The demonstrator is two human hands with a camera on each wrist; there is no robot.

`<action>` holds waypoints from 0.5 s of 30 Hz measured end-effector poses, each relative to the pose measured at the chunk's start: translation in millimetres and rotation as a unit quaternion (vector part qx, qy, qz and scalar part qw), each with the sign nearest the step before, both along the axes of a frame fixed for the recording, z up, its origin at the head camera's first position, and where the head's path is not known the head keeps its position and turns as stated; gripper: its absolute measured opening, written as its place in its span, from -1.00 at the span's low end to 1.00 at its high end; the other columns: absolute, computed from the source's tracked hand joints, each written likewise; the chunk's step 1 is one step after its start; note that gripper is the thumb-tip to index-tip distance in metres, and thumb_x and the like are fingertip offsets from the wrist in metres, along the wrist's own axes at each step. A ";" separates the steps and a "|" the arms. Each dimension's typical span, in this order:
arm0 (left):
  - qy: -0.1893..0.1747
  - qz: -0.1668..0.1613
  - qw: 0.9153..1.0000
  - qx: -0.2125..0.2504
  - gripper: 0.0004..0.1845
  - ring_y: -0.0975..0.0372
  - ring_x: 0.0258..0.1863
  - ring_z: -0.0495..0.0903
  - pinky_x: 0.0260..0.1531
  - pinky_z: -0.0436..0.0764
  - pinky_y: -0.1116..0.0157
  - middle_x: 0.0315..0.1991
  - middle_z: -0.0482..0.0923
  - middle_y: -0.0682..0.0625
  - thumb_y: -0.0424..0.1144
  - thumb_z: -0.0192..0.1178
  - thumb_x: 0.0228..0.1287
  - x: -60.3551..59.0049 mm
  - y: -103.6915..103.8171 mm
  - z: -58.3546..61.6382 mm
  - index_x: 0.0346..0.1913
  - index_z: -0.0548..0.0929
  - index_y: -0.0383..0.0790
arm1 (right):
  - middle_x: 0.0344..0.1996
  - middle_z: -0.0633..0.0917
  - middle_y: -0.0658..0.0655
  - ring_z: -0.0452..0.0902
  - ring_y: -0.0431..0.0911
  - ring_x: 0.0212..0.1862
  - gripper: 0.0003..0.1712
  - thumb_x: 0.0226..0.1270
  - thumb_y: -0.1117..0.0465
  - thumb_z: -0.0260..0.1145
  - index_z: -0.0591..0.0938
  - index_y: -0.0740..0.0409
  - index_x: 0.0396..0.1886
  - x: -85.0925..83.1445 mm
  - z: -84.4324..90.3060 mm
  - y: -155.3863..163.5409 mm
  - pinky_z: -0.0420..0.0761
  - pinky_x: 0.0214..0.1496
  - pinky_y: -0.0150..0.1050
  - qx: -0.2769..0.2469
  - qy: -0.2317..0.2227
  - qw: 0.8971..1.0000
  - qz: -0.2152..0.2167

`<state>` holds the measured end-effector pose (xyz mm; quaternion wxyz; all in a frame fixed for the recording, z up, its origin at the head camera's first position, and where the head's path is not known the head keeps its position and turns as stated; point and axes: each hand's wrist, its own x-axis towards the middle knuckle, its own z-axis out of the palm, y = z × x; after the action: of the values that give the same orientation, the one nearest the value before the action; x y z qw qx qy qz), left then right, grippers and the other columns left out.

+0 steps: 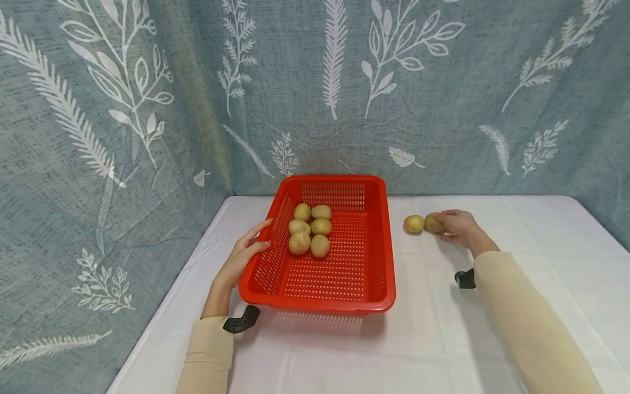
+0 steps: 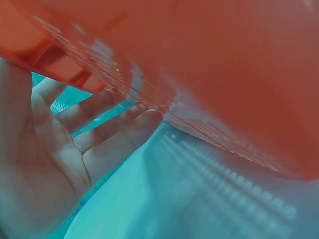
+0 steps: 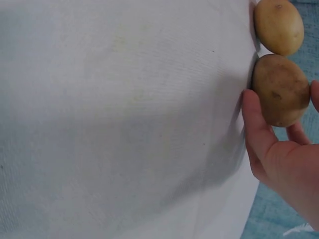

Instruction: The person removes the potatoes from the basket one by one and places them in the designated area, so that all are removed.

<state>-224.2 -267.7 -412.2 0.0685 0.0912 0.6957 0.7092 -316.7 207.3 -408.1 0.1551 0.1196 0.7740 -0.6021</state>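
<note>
1. Potato [image 1: 432, 223], right of centre in the head view, on white cloth [image 1: 423, 339]; pinched by the right hand [image 1: 460, 227].
2. Step in hand, as judged: grasping; the next move calls for a lift clear of the second potato [image 1: 414, 224], just beside.
3. Left hand [image 1: 241, 256], fingers spread, touching the left rim of the basket [image 1: 320, 305], mid-frame.
4. Count: potatoes, eight (two on cloth, six in basket); basket, one; hands, two, well apart.
</note>
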 end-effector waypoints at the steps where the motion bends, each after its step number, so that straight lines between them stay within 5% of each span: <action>1: 0.001 -0.001 1.000 -0.001 -0.40 0.03 -0.12 0.57 -0.25 0.63 0.14 0.12 0.29 -0.40 -0.37 -0.08 0.39 0.0 0.1 -0.3 0.47 0.14 -0.17 | 0.38 0.05 0.45 0.12 0.14 0.31 -0.26 0.50 0.10 -0.03 -0.04 0.45 0.45 0.0 -0.9 0.3 0.43 0.18 -0.15 0.002 0.001 1.000 -0.003; 15: -0.001 -0.001 1.000 0.000 -0.40 0.02 -0.11 0.57 -0.24 0.63 0.14 0.13 0.29 -0.41 -0.35 -0.06 0.40 -1.3 0.2 -0.7 0.47 0.14 -0.15 | 0.38 0.14 0.42 0.29 0.02 0.21 -0.28 0.49 0.11 0.02 0.04 0.41 0.45 1.4 -1.6 0.5 0.45 0.15 -0.26 0.013 0.007 1.000 -0.027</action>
<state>-225.5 -267.5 -413.0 0.0700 0.0912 0.6958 0.7090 -315.2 207.8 -409.8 0.1323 0.1382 0.7793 -0.5967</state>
